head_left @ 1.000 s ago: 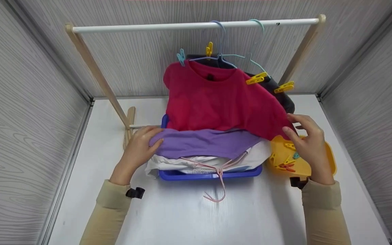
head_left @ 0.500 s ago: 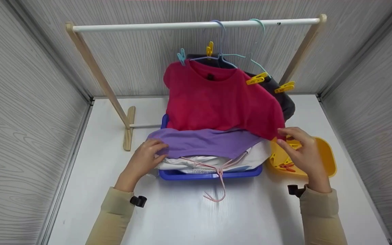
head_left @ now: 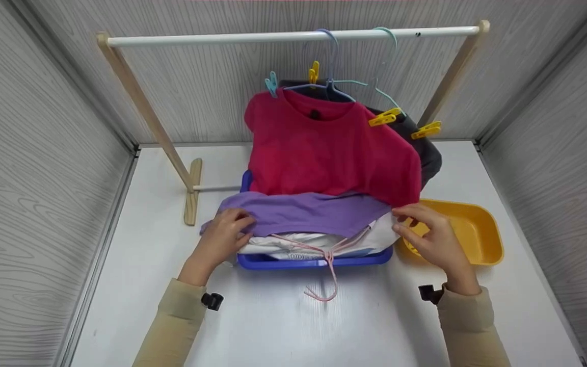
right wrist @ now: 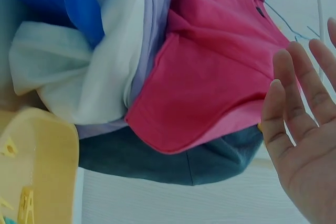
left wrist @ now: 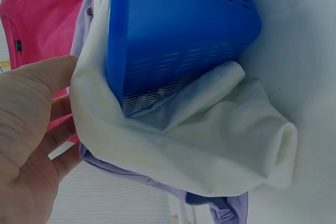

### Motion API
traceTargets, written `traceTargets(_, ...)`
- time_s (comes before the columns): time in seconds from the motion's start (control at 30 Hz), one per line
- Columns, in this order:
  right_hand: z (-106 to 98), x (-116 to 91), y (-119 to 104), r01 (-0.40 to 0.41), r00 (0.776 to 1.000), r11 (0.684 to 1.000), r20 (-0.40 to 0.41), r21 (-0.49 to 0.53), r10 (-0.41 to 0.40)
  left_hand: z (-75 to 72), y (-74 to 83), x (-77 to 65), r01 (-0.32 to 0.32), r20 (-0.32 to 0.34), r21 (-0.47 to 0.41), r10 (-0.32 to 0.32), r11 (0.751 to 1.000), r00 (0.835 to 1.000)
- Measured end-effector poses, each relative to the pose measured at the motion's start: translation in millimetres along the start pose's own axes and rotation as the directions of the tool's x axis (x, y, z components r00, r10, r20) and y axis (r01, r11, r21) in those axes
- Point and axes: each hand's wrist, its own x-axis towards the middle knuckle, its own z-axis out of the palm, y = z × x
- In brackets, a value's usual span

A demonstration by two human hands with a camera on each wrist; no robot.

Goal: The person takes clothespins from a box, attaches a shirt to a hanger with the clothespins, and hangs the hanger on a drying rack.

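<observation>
A purple garment (head_left: 293,214) lies over white cloth (head_left: 382,232) in a blue basket (head_left: 314,265), a pink drawstring (head_left: 330,262) hanging over the front. My left hand (head_left: 222,237) rests at the left end of the purple garment. In the left wrist view its thumb touches the white cloth (left wrist: 173,156), and the fingertips are hidden behind the cloth. My right hand (head_left: 433,239) is at the right edge of the white cloth, fingers slightly bent. The right wrist view shows that hand (right wrist: 310,124) with spread fingers, holding nothing. Behind, a red T-shirt (head_left: 334,153) hangs over the basket's back.
A rack's white rail (head_left: 222,38) carries a lilac hanger (head_left: 331,56) and a mint hanger (head_left: 393,56). A dark garment (head_left: 428,158) hangs behind the T-shirt, both held by clothespins (head_left: 385,118). A yellow tray (head_left: 477,234) with clothespins stands right of the basket.
My right hand has left the T-shirt's sleeve and moved left and down to the white cloth. My left hand has shifted lower and slightly right; more purple fabric shows at the left.
</observation>
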Motion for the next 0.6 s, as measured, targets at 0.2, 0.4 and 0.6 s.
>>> traceTargets(0.2,14.0,-7.2,22.8,-0.025,0.999,0.999,0.047,0.031,0.023,4.7,0.2,3.1,-0.074,-0.018,0.103,0.076,0.992,0.997)
traceTargets(0.4,17.1,-10.8,33.3,-0.016,0.997,0.998,0.077,0.058,0.011,4.1,-0.2,3.8,-0.13,-0.036,0.139,0.136,0.982,0.99)
traceTargets(0.6,11.9,-11.8,33.2,-0.01,0.998,0.995,0.066,0.103,0.003,5.0,-3.6,4.2,-0.131,-0.073,0.176,0.146,0.976,0.987)
